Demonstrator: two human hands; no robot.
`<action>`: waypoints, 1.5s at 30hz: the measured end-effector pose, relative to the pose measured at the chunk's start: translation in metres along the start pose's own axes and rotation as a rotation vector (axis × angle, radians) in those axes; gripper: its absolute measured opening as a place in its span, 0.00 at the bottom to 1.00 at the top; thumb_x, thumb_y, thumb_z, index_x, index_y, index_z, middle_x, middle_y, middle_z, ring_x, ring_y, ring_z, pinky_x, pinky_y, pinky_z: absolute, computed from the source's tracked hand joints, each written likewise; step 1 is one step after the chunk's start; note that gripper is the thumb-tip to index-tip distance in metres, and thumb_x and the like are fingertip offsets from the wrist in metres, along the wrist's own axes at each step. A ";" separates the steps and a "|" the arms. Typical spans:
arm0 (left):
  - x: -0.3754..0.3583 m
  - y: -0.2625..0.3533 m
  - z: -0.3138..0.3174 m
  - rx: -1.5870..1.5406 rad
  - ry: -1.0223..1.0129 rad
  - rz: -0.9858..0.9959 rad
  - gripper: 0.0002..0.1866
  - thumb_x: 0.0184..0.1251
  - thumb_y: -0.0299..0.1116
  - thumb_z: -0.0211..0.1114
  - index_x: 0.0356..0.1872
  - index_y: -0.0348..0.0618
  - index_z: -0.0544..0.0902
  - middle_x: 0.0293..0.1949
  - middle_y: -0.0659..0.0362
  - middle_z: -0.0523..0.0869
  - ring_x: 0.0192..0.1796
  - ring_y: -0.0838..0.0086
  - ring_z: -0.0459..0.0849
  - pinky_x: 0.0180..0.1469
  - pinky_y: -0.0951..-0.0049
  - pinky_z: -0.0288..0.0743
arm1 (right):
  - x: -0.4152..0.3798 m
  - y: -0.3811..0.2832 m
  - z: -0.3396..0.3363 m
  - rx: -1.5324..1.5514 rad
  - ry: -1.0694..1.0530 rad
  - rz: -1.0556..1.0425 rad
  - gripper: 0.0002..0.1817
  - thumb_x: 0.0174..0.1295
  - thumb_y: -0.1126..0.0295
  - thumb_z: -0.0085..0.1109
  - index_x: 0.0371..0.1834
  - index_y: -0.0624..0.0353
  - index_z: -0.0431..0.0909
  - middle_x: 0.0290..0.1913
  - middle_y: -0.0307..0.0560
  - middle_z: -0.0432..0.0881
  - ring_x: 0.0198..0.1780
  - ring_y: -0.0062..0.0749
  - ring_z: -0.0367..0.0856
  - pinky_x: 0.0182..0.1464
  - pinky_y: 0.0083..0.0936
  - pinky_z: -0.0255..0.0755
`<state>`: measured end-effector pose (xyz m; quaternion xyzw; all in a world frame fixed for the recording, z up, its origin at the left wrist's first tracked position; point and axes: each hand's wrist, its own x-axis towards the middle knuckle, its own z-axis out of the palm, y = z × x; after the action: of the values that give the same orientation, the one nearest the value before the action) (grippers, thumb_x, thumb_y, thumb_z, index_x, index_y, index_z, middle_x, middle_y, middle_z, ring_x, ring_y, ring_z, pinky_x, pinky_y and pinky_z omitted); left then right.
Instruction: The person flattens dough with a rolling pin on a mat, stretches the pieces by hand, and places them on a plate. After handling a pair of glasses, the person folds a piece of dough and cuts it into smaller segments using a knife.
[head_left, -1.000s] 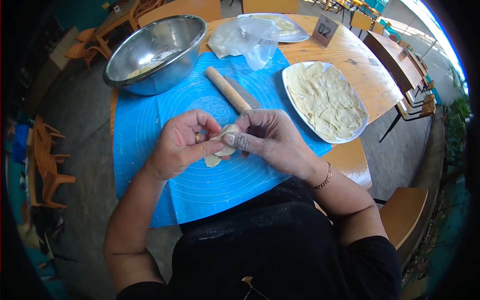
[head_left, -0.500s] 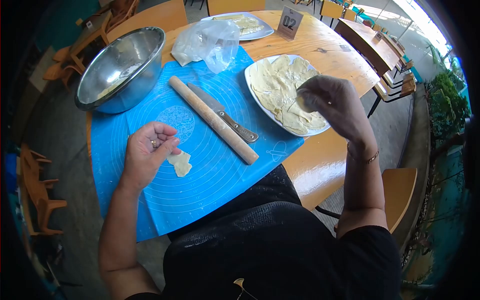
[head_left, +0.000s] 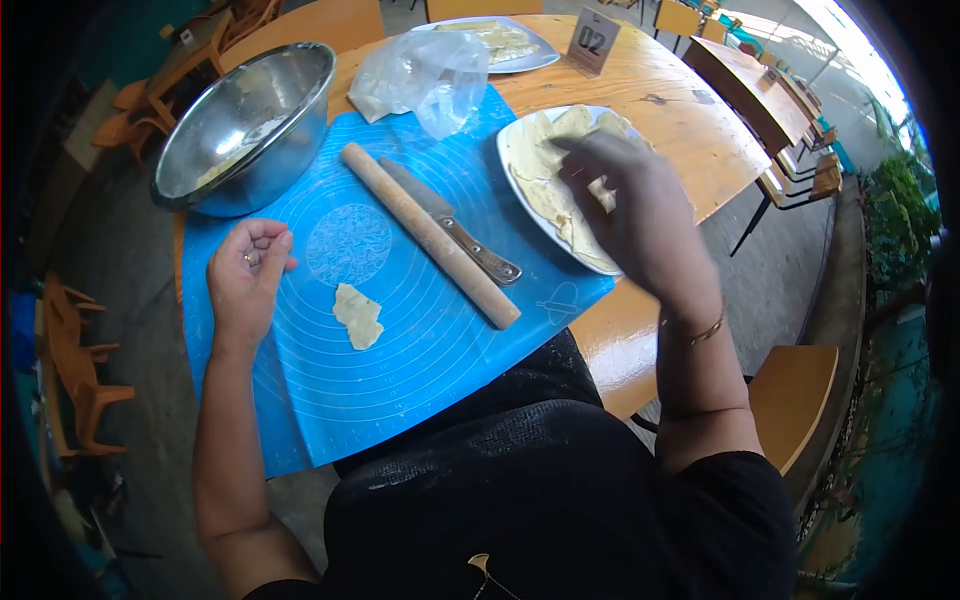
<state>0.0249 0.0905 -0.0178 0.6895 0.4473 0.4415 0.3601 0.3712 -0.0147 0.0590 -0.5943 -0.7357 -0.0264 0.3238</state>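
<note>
Your right hand (head_left: 625, 205) pinches dough over the plate (head_left: 520, 135) (left hand (head_left: 245, 275) loosely curled, empty); set it down gently.

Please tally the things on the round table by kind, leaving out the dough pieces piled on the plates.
Plates: 2
Steel bowl: 1
Rolling pin: 1
Knife: 1
Blue mat: 1
Plastic bag: 1
Number card: 1
Loose dough piece: 1
Total: 9

left hand (head_left: 245, 275) rests palm-down with fingers loosely curled, right hand (head_left: 625, 205) reaches forward, fingers bent downward.
</note>
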 end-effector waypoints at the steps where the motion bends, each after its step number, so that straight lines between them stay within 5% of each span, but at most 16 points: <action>1: 0.001 -0.001 -0.002 0.049 0.023 0.003 0.08 0.70 0.26 0.66 0.45 0.33 0.81 0.35 0.60 0.83 0.35 0.80 0.84 0.40 0.81 0.78 | 0.000 -0.018 0.016 0.105 -0.101 -0.103 0.15 0.60 0.77 0.63 0.51 0.63 0.82 0.39 0.53 0.84 0.41 0.45 0.86 0.46 0.34 0.79; 4: 0.001 -0.006 -0.006 0.114 0.097 0.040 0.08 0.68 0.27 0.68 0.42 0.32 0.82 0.34 0.59 0.86 0.32 0.79 0.85 0.36 0.80 0.79 | -0.003 -0.057 0.070 0.269 -0.328 -0.360 0.15 0.59 0.77 0.61 0.50 0.65 0.82 0.41 0.53 0.82 0.43 0.44 0.85 0.48 0.36 0.79; 8: -0.003 0.002 -0.007 0.136 0.092 0.059 0.07 0.67 0.26 0.68 0.40 0.33 0.83 0.33 0.58 0.87 0.32 0.79 0.85 0.35 0.78 0.80 | -0.004 -0.085 0.120 0.265 -0.315 -0.451 0.16 0.61 0.73 0.60 0.52 0.67 0.81 0.42 0.53 0.80 0.45 0.43 0.83 0.50 0.36 0.77; 12: -0.004 0.007 -0.008 0.132 0.063 0.088 0.06 0.67 0.26 0.68 0.39 0.33 0.83 0.32 0.58 0.87 0.31 0.79 0.85 0.34 0.78 0.80 | 0.003 -0.096 0.133 0.076 -0.265 -0.363 0.18 0.64 0.69 0.57 0.54 0.69 0.79 0.42 0.52 0.77 0.44 0.44 0.80 0.51 0.36 0.75; 14: -0.004 0.009 -0.008 0.151 0.047 0.088 0.05 0.67 0.26 0.68 0.38 0.34 0.83 0.32 0.57 0.87 0.31 0.79 0.85 0.35 0.78 0.81 | 0.005 -0.095 0.135 0.069 -0.253 -0.330 0.10 0.63 0.70 0.57 0.36 0.69 0.79 0.39 0.58 0.77 0.43 0.48 0.80 0.48 0.39 0.77; 24: -0.005 0.008 -0.010 0.169 -0.036 0.095 0.06 0.67 0.27 0.69 0.38 0.34 0.84 0.32 0.57 0.88 0.32 0.78 0.85 0.36 0.77 0.81 | 0.008 -0.095 0.128 0.162 -0.315 -0.234 0.08 0.60 0.70 0.61 0.33 0.66 0.80 0.38 0.58 0.79 0.43 0.51 0.82 0.48 0.42 0.77; 27: -0.007 0.009 -0.011 0.157 -0.024 0.084 0.06 0.67 0.27 0.69 0.39 0.34 0.84 0.33 0.56 0.88 0.32 0.78 0.86 0.37 0.77 0.81 | 0.014 -0.100 0.110 0.380 -0.395 -0.140 0.08 0.59 0.71 0.63 0.33 0.67 0.80 0.34 0.55 0.82 0.39 0.45 0.84 0.46 0.40 0.78; 29: -0.006 0.006 -0.012 0.173 -0.019 0.105 0.06 0.67 0.27 0.68 0.40 0.34 0.84 0.33 0.56 0.88 0.32 0.78 0.86 0.37 0.77 0.81 | 0.019 -0.097 0.094 0.758 -0.560 0.109 0.06 0.61 0.75 0.63 0.36 0.68 0.81 0.32 0.47 0.84 0.36 0.32 0.85 0.43 0.32 0.80; 33: -0.006 0.008 -0.011 0.164 -0.038 0.082 0.06 0.66 0.26 0.68 0.40 0.34 0.84 0.34 0.56 0.88 0.32 0.78 0.86 0.36 0.77 0.81 | 0.021 -0.079 0.066 1.266 -0.608 0.295 0.07 0.63 0.76 0.67 0.42 0.65 0.83 0.37 0.40 0.86 0.40 0.20 0.85 0.44 0.21 0.80; 41: -0.007 0.007 -0.010 0.161 -0.032 0.071 0.06 0.66 0.25 0.68 0.40 0.33 0.83 0.33 0.57 0.87 0.31 0.79 0.85 0.34 0.79 0.80 | -0.001 -0.002 -0.013 0.951 -0.140 0.216 0.05 0.64 0.80 0.63 0.42 0.65 0.82 0.38 0.42 0.86 0.40 0.23 0.85 0.45 0.20 0.81; 45: -0.011 0.013 -0.009 0.182 -0.025 0.083 0.06 0.68 0.25 0.66 0.42 0.32 0.82 0.32 0.60 0.85 0.31 0.81 0.83 0.35 0.80 0.77 | -0.015 0.058 -0.023 0.036 0.270 0.306 0.10 0.66 0.75 0.60 0.46 0.71 0.83 0.40 0.51 0.87 0.40 0.28 0.85 0.45 0.24 0.77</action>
<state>0.0181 0.0767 -0.0062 0.7426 0.4521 0.4050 0.2830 0.4346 -0.0202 0.0496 -0.6845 -0.5869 -0.0434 0.4303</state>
